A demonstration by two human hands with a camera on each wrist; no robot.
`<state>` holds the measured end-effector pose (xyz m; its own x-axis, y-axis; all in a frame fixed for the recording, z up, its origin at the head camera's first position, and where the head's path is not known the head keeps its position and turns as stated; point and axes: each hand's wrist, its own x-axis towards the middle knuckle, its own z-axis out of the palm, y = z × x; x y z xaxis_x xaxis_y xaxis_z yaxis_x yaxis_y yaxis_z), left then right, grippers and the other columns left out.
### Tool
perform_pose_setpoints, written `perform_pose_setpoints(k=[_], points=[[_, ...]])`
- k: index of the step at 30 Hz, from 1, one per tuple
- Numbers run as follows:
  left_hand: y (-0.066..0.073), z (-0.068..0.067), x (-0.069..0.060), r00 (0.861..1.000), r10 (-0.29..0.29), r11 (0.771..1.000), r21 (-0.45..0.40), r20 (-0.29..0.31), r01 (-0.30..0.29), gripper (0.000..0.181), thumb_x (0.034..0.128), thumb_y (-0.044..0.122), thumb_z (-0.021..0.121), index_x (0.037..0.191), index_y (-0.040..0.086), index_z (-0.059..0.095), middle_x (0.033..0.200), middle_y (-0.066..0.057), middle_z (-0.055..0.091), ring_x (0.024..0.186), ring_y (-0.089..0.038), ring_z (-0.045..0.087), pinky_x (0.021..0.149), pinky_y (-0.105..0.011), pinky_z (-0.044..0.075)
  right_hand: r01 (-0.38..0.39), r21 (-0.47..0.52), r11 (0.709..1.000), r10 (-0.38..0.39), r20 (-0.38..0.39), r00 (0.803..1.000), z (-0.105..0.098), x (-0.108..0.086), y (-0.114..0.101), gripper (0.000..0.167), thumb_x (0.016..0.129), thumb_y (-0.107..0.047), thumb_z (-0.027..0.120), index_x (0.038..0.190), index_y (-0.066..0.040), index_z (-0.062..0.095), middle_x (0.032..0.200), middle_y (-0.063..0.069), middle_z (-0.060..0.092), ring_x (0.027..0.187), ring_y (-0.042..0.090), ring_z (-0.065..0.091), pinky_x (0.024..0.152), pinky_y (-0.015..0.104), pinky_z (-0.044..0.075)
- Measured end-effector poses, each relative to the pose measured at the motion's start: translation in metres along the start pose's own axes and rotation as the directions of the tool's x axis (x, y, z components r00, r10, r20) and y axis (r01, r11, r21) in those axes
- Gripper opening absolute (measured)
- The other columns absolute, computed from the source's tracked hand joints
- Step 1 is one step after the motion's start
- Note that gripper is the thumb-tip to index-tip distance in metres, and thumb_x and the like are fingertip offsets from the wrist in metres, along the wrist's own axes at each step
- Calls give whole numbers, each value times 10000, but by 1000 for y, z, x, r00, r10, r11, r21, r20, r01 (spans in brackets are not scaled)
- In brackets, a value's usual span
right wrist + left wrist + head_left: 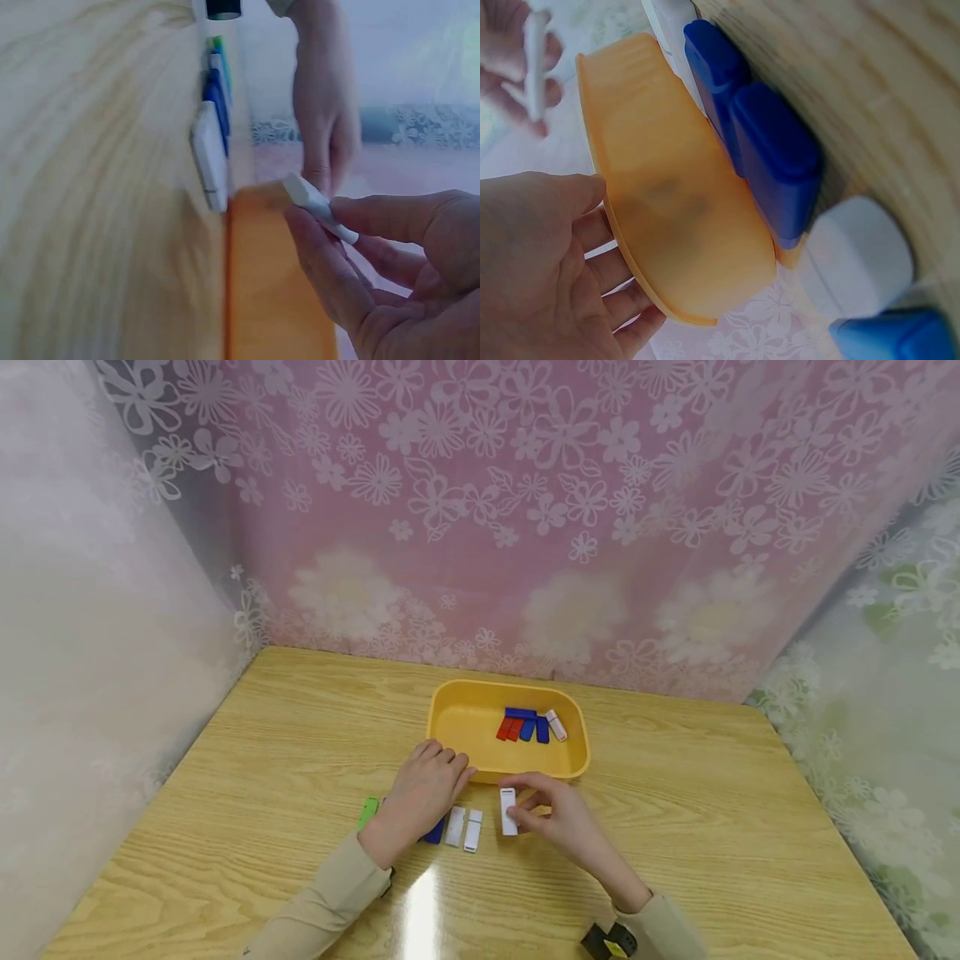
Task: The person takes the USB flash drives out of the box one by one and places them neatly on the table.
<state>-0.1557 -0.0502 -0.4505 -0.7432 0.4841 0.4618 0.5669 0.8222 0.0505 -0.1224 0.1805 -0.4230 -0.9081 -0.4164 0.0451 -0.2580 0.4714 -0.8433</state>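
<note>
Pinching the white stick [508,826] between thumb and fingertips of the right hand [561,815], closing only to the stick's own thickness. Holding it off the wooden table [697,827], near the front wall of the yellow tray [459,727] and outside it. Looking light and stiff, probably smooth hard plastic, so perhaps slipping at a rounded edge but hardly seeming fragile. Best gripping across the middle of the long sides, avoiding the ends in case of a loose cap. Hooking the left hand [426,778] over the tray's near rim, hiding the fingertips and not showing how firmly. Enclosing, within the tray, red sticks [503,728], blue sticks [542,729] and a pale stick [556,725]. Showing beside the left hand two loose white sticks [472,832], a dark blue stick [434,833] and a green stick [367,812].
</note>
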Motion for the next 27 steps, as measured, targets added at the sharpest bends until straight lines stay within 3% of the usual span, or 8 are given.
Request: perform_pose_setpoints(k=[6,13,21,27], points=[[0,-1,0,1000,1,1000,1,-4,-1,262,1040,298,588,853,123,642,793,-26,676,811,-227,588,963,-399,488,-1,-85,996,6,57,998,14,3,13,294,911,-30,735,1202,-33,693,1161,150,692,776,110,684,626,221,549],[0,-2,0,1000,0,1000,0,-1,0,260,1041,303,585,858,128,643,799,-21,678,817,-224,589,981,-400,482,-55,-113,992,68,111,991,22,9,17,251,897,-31,753,1143,-23,701,998,105,690,673,89,628,571,223,521],[0,-1,-1,999,15,1000,3,-29,-15,254,1033,290,602,849,122,646,781,-25,674,796,-226,586,952,-391,490,-79,-228,970,98,75,992,26,13,13,250,867,-59,787,1104,-40,707,825,-3,642,607,46,533,542,212,444],[0,-1,-1,999,23,1000,19,-32,-22,260,1031,285,606,831,120,632,766,-24,666,790,-226,582,933,-381,492,-90,-311,946,112,52,992,30,15,11,266,853,-93,812,1097,-56,713,846,-6,592,678,93,514,588,231,426]])
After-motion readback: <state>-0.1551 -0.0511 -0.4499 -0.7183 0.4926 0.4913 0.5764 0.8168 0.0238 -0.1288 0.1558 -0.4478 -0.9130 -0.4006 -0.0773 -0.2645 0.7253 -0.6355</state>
